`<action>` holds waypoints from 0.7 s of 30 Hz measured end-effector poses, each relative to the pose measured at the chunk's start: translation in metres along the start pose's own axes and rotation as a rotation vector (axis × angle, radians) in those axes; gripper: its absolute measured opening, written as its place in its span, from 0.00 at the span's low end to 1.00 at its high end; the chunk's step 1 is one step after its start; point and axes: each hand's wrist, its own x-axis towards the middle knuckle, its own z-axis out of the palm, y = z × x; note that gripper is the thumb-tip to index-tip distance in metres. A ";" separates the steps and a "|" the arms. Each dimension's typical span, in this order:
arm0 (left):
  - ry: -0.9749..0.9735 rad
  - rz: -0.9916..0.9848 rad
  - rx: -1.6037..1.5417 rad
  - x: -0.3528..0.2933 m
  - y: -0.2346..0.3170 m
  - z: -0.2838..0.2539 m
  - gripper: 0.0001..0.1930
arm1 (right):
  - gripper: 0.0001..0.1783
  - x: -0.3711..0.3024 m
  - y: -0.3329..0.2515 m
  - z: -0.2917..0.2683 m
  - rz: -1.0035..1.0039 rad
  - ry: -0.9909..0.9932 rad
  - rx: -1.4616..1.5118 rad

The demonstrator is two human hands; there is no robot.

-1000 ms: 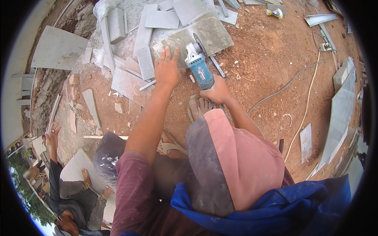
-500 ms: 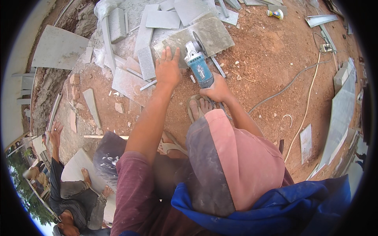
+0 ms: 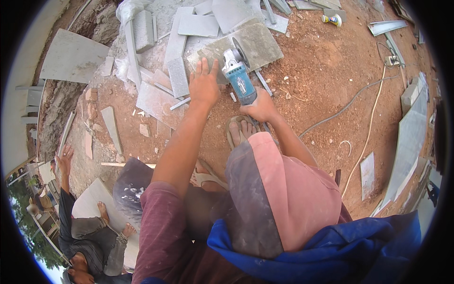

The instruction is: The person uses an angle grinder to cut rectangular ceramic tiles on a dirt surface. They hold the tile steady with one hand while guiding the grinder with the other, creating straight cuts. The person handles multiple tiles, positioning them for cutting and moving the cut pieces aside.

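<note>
In my right hand (image 3: 261,107) is a teal angle grinder (image 3: 242,84), gripped by its dark rear body. Its disc (image 3: 240,52) stands on edge over a grey-brown stone slab (image 3: 261,43) lying on the ground; I cannot tell whether the disc touches the stone. My left hand (image 3: 204,84) lies with fingers stretched out, fingertips on the slab's near left edge. Just below the grinder is my right foot in a sandal (image 3: 241,128). A narrow stone strip (image 3: 264,82) pokes out from under the slab's near edge.
Cut slabs (image 3: 198,25) and offcuts are piled beyond and left of the slab. A grey cable (image 3: 344,108) and a pale cord (image 3: 373,112) cross the reddish dirt to a socket box (image 3: 391,60). Another person (image 3: 90,241) sits at lower left, one hand raised.
</note>
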 end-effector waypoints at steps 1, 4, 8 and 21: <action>-0.001 -0.001 -0.009 0.000 0.000 0.000 0.49 | 0.28 0.000 0.000 0.000 0.005 -0.002 -0.003; -0.002 -0.010 -0.028 -0.001 -0.001 0.000 0.49 | 0.29 0.002 -0.001 0.001 0.004 -0.010 -0.006; -0.013 -0.014 -0.050 0.000 0.000 -0.001 0.49 | 0.31 0.004 -0.002 -0.001 -0.005 -0.015 0.010; -0.020 -0.020 -0.089 0.000 -0.002 0.002 0.49 | 0.35 0.012 0.002 0.001 -0.062 0.001 0.031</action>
